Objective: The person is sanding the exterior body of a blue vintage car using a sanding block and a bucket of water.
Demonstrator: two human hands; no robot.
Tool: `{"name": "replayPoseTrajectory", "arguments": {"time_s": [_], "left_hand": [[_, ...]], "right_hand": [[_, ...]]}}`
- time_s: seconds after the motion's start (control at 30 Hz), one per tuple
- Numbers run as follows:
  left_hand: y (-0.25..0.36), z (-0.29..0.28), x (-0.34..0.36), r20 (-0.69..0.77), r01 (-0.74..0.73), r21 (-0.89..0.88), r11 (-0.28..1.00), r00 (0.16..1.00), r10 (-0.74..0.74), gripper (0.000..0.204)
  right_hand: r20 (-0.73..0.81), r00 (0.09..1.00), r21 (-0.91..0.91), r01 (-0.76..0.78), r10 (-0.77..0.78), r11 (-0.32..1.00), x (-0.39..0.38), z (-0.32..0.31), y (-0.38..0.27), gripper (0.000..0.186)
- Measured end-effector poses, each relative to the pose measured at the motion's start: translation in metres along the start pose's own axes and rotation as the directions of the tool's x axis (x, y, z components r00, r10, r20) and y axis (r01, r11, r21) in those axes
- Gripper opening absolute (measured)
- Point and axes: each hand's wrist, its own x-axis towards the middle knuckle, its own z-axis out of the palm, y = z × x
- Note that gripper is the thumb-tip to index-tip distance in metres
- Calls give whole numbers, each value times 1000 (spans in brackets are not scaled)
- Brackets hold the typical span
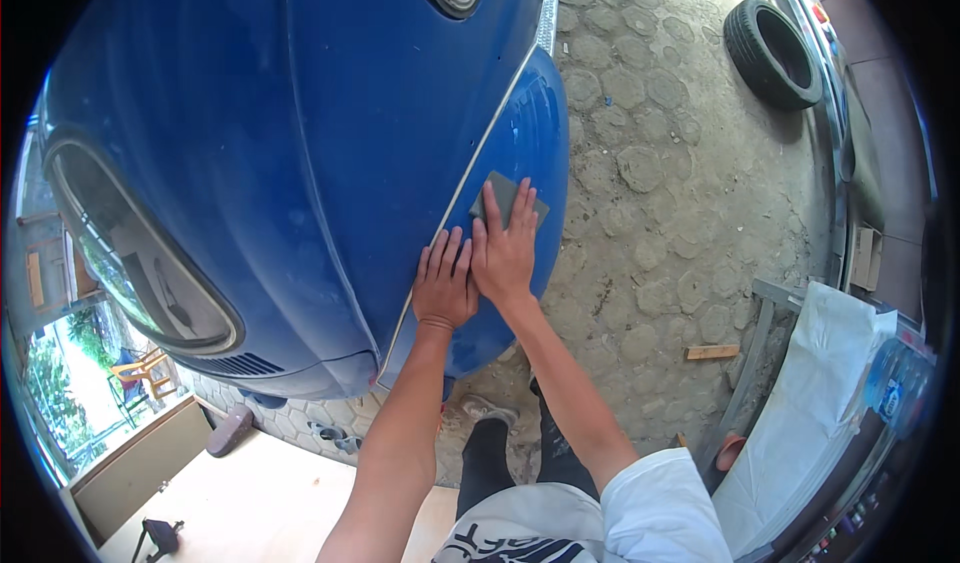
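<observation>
The curved blue fender point(525, 103) of a car point(390, 133) runs down the middle of the view, with a pale strip point(480, 143) along its seam. My right hand point(505, 258) lies open on a grey rectangular pad point(505, 189), fingers stretched flat across it against the fender. My left hand point(445, 283) rests open beside it, lower and to the left, fingertips on the blue paint near the pale strip.
A tyre point(738, 58) lies on the paving point(630, 213) at the upper right. At lower right are a white-covered bench point(795, 393), a water bottle point(895, 383) and a wood offcut point(710, 352). A pale board point(240, 503) is at lower left.
</observation>
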Motion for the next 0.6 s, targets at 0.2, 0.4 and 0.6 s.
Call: {"name": "replayPoseTrajectory", "arguments": {"time_s": [0.2, 0.4, 0.6], "left_hand": [[10, -1, 3, 26, 11, -14, 1000, 1000, -11, 47], [2, -4, -3, 36, 20, 13, 1000, 999, -21, 46], [6, -3, -4, 22, 23, 16, 1000, 999, -23, 45]], "right_hand": [[-70, 994, 122, -72, 81, 990, 109, 3, 42, 45], [-22, 996, 112, -86, 89, 990, 61, -1, 10, 44], [13, 997, 93, -70, 70, 993, 63, -5, 9, 40]]}}
